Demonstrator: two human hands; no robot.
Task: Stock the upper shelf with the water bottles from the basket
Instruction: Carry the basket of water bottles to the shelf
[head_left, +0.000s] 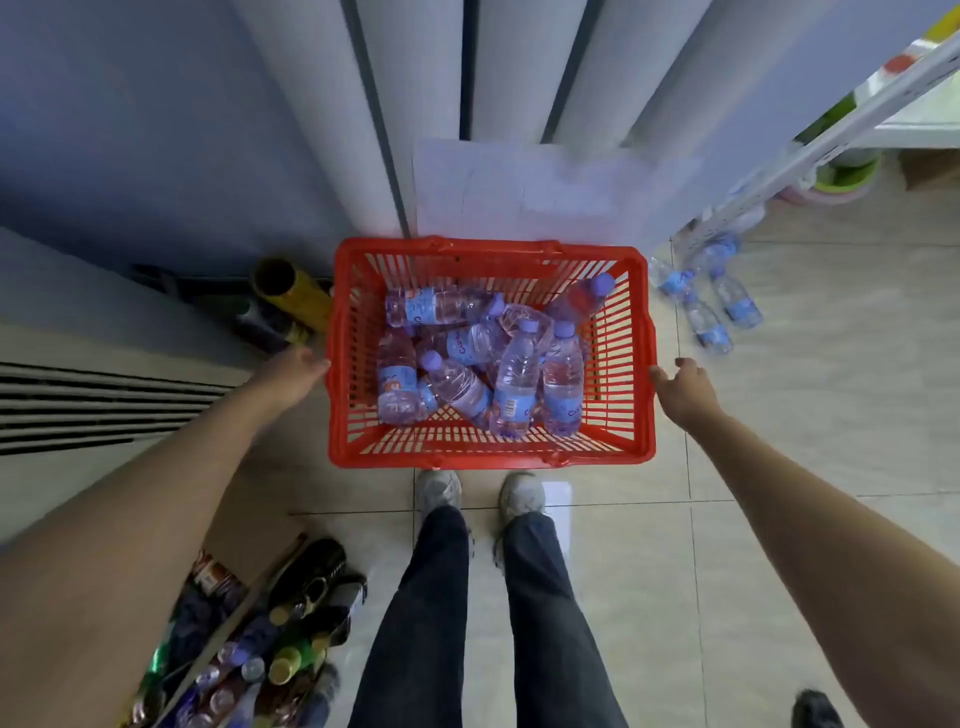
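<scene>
Both of your hands flank the basket, and neither one holds a bottle. Your left hand (293, 371) sits at the left wall of the red basket (621, 364), fingers loosely curled at or against its rim — contact cannot be confirmed from this view. Behind that hand, a gold-ended tube (291, 291) lies on the floor beside the basket's far left corner, and a heap of mixed bottles (270, 649) lies lower left, beside your leg.

The water bottles (478, 358) lie jumbled on the basket floor, most on their sides. Those on the left point roughly across you; two clear ones right of centre run with their long axes nearly away from you, purple caps at the far end. One more leans in the far right corner, cap up. All lie forward of and between your hands, below rim level.

Your right hand (683, 387) hovers just beside the right rim, fingers relaxed and slightly spread, touching nothing. It stands a little nearer the two lengthwise bottles — judged the easier first grasp, taken across the body.

Further right, several loose bottles (711, 301) lie on the tiles under a white shelf rail (852, 122). Whether that rail belongs to the upper shelf cannot be told, so stocking appears barely begun.
</scene>
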